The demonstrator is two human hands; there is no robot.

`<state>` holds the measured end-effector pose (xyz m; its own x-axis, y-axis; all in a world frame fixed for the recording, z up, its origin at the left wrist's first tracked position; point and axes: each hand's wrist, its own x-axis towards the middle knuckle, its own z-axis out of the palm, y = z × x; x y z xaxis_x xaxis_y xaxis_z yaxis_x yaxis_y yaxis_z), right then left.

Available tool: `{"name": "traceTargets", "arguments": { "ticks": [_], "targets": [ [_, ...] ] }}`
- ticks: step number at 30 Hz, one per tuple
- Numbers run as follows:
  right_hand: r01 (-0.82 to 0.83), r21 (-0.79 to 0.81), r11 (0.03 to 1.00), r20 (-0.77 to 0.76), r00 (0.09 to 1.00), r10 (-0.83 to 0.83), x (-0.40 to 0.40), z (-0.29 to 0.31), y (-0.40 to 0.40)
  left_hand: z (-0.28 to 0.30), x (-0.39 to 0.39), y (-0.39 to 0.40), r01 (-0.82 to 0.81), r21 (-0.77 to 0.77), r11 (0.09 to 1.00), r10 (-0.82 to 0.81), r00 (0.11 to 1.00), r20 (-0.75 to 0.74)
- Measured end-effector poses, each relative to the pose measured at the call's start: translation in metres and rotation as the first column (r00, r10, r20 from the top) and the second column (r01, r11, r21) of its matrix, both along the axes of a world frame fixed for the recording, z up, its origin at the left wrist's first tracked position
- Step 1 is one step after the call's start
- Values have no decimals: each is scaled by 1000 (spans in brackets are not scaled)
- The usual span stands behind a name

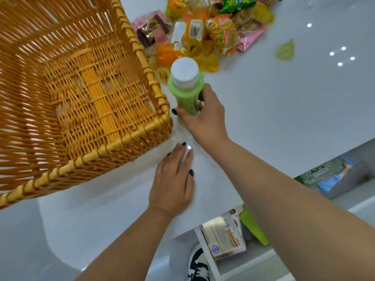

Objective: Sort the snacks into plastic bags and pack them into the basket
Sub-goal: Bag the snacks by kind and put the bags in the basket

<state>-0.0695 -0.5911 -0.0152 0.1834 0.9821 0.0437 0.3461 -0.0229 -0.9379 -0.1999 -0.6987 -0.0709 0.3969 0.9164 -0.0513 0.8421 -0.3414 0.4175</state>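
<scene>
- Head view: the right hand [203,116] is wrapping its fingers around the green holder [185,94] of the plastic bag roll [184,71], gripping low on the stem with the white roll sticking up above the grip.
- The left hand [172,179] is lying flat, fingers straight and spread, pressing what looks like a clear film on the white table [284,118], just below the grip.
- The basket [81,88] is sitting right beside the grip, nothing inside it yet.
- The snacks [203,31] are piled beyond the grip, farther up the table.
- My guess: the film's going to be thin, slippery and clingy, so pinching an edge while steadying the stiff holder seems best.
</scene>
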Motion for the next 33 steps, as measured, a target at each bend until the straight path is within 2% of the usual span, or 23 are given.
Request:
{"name": "traceTargets", "arguments": {
  "ticks": [6, 8, 14, 16, 18, 20, 22, 24, 26, 29, 31, 33],
  "targets": [
    [-88, -71, 994, -21, 996, 87, 4, 1, 9, -4, 0, 0, 17, 20, 1000, -16, 999, -37],
    [-67, -90, 994, -20, 998, 65, 19, 1, -8, -8, -1, 0, 17, 28, 999, -16, 999, -32],
    [229, -79, 970, -100, 966, -237, 70, 9, -128, -11, 0, -4, -7, 39, 999, 7, 1000, 6],
    [334, -161, 929, -125, 926, -355, 75, 2, -178, -9, -2, -12, -13, 33, 999, 11, 998, 61],
    [367, -335, 868, -94, 903, -418, 71, -15, -222, -4, -5, -33, -18, 15, 1000, 15, 990, 137],
    [304, -540, 785, -34, 924, -381, 66, -43, -254, 1, -7, -70, -35, -28, 999, 40, 978, 205],
    [211, -723, 658, 53, 966, -251, 59, -77, -266, 4, -6, -111, -97, -107, 990, 122, 956, 268],
    [153, -831, 535, 28, 972, -235, 52, -104, -268, 7, -4, -145, -185, -165, 969, 229, 923, 310],
    [111, -852, 511, -6, 975, -222, 47, -118, -263, 8, 3, -167, -248, -174, 953, 294, 893, 340],
    [99, -868, 486, 39, 990, -133, 47, -120, -251, 4, 17, -189, -310, -177, 934, 354, 868, 349],
    [84, -892, 444, 83, 996, -23, 53, -120, -245, -1, 26, -196, -348, -237, 907, 412, 848, 333],
    [7, -912, 410, 29, 998, 47, 56, -111, -238, -3, 33, -199, -356, -325, 876, 461, 817, 347]
  ]
}}
